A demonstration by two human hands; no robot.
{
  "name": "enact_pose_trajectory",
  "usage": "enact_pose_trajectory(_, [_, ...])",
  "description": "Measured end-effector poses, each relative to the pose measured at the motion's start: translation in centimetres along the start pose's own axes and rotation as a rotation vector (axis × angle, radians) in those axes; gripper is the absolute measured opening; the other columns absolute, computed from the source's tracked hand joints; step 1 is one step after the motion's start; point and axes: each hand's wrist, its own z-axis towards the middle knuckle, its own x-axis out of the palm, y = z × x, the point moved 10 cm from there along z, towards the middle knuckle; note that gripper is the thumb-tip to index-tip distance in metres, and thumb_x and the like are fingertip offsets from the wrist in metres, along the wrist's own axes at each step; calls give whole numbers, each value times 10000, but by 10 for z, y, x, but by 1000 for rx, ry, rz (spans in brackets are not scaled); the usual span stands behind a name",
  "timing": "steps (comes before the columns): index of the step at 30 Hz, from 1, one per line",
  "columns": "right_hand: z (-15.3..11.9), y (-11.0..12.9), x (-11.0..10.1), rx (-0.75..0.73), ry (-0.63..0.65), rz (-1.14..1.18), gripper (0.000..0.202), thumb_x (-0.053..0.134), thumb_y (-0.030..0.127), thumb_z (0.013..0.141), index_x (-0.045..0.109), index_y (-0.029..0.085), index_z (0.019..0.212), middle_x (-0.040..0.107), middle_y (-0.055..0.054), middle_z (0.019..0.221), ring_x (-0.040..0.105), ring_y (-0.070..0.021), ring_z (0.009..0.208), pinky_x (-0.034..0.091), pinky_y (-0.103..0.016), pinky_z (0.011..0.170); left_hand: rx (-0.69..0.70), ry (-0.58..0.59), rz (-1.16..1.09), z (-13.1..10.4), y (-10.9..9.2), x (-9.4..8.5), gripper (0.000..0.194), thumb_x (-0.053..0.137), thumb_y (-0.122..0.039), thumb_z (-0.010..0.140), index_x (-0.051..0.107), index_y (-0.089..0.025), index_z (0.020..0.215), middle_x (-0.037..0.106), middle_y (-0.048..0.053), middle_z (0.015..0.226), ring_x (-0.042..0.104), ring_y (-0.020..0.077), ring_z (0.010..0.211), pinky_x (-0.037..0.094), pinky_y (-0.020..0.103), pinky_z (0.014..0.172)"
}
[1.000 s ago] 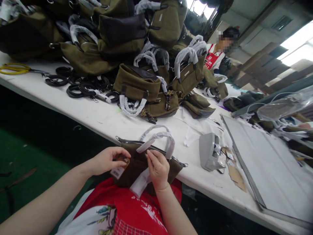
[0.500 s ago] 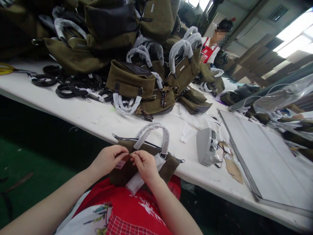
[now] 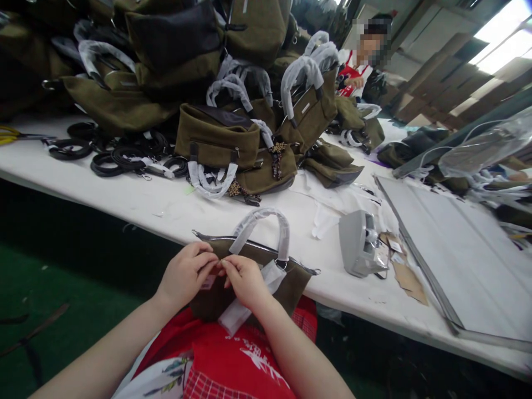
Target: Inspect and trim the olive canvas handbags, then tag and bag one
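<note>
An olive handbag (image 3: pixel 291 288) leans between my lap and the table edge, its zip along the top and its upright handle (image 3: pixel 283 227) wrapped in clear plastic. Over its front, my left hand (image 3: pixel 187 274) and my right hand (image 3: pixel 243 280) meet with thumbs and fingers pinched together. What the fingertips pinch is too small to make out. A small pale tag (image 3: pixel 208 282) with print shows just below the left fingers. Under my right hand hangs a white wrapped strip (image 3: pixel 234 316), part of it hidden by the hand.
Olive bags (image 3: pixel 218 136) are piled at the back of the white table (image 3: pixel 137 199). Coiled black straps (image 3: pixel 108 163) and yellow-handled scissors (image 3: pixel 12 134) lie at the left. A grey tape dispenser (image 3: pixel 353 244) stands right, near brown cards (image 3: pixel 409 280) and a large pale board (image 3: pixel 469 266). A co-worker (image 3: pixel 353 72) stands beyond.
The view has shifted slightly. Both my hands stay pinched together over the handbag, the left fingers bent a little more. The co-worker's hand has come into sight.
</note>
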Motion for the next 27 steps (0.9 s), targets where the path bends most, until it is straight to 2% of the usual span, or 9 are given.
enact_pose_trajectory(2, [1,1,-8,-9,-69,29,273,479,323,943,713,199,878,672,7,747,533,-82,471,431,-214,506,103,-80,143,-3,-9,-2,312,453,-346,962,725,-196,928,665,101,992,601,235,963,454,334,880])
enact_pose_trajectory(5, [3,-2,-14,-27,-130,-4,257,499,319,932,719,213,854,664,4,736,538,-103,510,430,-232,536,112,-45,139,-5,-6,8,330,424,-344,977,710,-185,1020,702,96,997,632,223,932,462,319,878])
enact_pose_trajectory(9, [5,-1,-6,-53,-53,-165,312,501,301,933,676,220,688,601,14,595,552,-134,570,416,-244,576,-100,18,-80,0,16,16,344,428,-411,963,699,-203,1007,731,71,990,663,216,898,475,301,863])
enact_pose_trajectory(14, [5,2,2,-33,31,-83,306,467,296,948,674,208,739,631,12,664,556,-111,534,432,-227,550,-304,35,-520,4,29,20,309,576,-478,851,710,-200,870,718,66,1020,638,232,978,469,321,926])
enact_pose_trajectory(18, [6,4,8,-29,76,-20,286,437,238,945,682,196,805,626,22,671,553,-92,508,445,-211,552,-533,123,-869,-1,37,38,362,663,-507,771,700,-152,831,704,56,809,622,205,774,482,303,760])
enact_pose_trajectory(21, [7,2,10,0,84,-12,274,449,242,939,698,195,834,620,25,663,537,-85,487,430,-202,521,-598,134,-983,-3,37,41,373,729,-503,713,692,-139,787,674,30,729,576,167,696,449,269,689])
enact_pose_trajectory(27, [9,1,9,36,83,-61,266,452,236,921,673,191,781,613,24,632,515,-85,471,409,-200,494,-634,135,-1020,-5,35,41,410,775,-517,655,701,-130,770,659,22,699,552,155,668,431,263,670])
